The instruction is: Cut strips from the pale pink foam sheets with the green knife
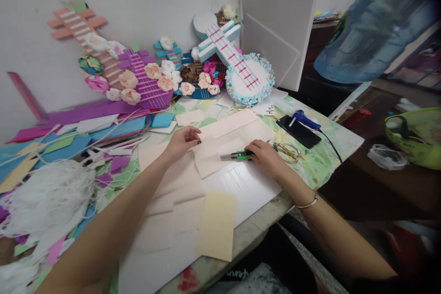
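My right hand (267, 157) is closed round a green and black utility knife (237, 155), its blade pointing left over a pale pink sheet of paper (215, 158). My left hand (182, 142) has its fingers bent together at that sheet's upper left corner, seemingly pinching it. More pale pink pieces (161, 193) lie below on a white board (248, 188), with a cream yellow piece (217, 225) at its near edge. Gold-handled scissors (289, 152) rest just beyond my right hand, partly hidden by it.
A black phone (299, 131) and a blue glue gun (306, 119) lie at the right. Decorated paper instruments (246, 80) lean along the wall. White cord (48, 193) and coloured scraps (119, 164) cover the left side. A water bottle (372, 32) stands at the upper right.
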`<act>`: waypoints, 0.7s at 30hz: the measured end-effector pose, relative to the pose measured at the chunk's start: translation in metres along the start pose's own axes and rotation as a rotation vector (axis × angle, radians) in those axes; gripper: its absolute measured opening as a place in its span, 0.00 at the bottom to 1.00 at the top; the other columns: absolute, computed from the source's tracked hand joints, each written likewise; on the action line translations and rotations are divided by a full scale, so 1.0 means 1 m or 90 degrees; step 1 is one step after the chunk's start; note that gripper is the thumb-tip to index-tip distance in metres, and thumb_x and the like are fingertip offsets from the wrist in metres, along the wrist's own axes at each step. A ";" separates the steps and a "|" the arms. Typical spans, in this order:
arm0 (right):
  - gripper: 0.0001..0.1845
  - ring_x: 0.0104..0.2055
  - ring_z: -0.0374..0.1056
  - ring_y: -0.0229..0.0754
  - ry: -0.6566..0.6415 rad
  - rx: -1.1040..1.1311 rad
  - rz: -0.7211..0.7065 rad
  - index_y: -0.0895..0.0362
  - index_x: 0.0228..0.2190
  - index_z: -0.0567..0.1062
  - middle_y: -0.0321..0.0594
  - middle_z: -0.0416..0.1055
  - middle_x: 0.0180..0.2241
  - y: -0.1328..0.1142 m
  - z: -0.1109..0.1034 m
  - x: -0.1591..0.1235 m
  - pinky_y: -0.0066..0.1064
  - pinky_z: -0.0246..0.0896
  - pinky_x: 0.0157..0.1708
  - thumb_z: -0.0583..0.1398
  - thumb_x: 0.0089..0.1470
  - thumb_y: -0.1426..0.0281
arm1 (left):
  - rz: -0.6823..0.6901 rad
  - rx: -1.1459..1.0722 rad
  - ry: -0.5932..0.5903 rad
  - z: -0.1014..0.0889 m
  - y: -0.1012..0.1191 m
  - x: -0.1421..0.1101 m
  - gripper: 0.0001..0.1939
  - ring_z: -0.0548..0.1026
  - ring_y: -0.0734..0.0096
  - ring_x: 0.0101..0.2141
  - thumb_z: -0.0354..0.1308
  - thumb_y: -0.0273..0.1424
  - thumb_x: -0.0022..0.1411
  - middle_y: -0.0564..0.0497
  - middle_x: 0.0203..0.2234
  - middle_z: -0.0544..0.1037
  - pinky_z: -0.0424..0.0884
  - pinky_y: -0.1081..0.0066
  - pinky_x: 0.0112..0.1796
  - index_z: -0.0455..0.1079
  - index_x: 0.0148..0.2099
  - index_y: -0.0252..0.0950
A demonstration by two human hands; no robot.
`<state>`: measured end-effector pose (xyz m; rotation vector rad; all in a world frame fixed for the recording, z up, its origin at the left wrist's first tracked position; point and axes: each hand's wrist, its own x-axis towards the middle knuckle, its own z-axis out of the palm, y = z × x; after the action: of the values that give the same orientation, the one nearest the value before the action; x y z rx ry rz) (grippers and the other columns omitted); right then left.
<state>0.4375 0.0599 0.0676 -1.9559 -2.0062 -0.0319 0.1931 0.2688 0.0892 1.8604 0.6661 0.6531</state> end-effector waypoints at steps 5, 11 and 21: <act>0.16 0.48 0.65 0.50 -0.004 -0.019 0.027 0.58 0.43 0.73 0.47 0.71 0.44 0.000 0.000 0.000 0.41 0.52 0.46 0.56 0.54 0.81 | 0.019 0.062 0.038 -0.012 -0.012 0.012 0.18 0.74 0.70 0.29 0.64 0.36 0.43 0.50 0.28 0.75 0.71 0.68 0.33 0.70 0.38 0.34; 0.16 0.48 0.65 0.48 0.008 -0.002 0.013 0.56 0.43 0.73 0.45 0.72 0.45 0.001 0.007 0.000 0.41 0.47 0.48 0.56 0.54 0.81 | 0.045 0.212 0.016 -0.013 -0.019 0.006 0.12 0.73 0.69 0.28 0.58 0.32 0.46 0.49 0.32 0.76 0.70 0.68 0.29 0.71 0.36 0.36; 0.16 0.46 0.65 0.47 0.028 0.001 -0.020 0.55 0.43 0.73 0.45 0.72 0.44 0.003 0.012 -0.001 0.42 0.45 0.48 0.53 0.56 0.81 | 0.255 0.424 -0.105 0.043 -0.011 -0.007 0.20 0.56 0.50 0.61 0.58 0.35 0.60 0.45 0.59 0.66 0.53 0.47 0.59 0.67 0.54 0.41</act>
<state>0.4373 0.0624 0.0551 -1.9071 -2.0081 -0.0804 0.2164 0.2403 0.0637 2.6790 0.4262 0.5544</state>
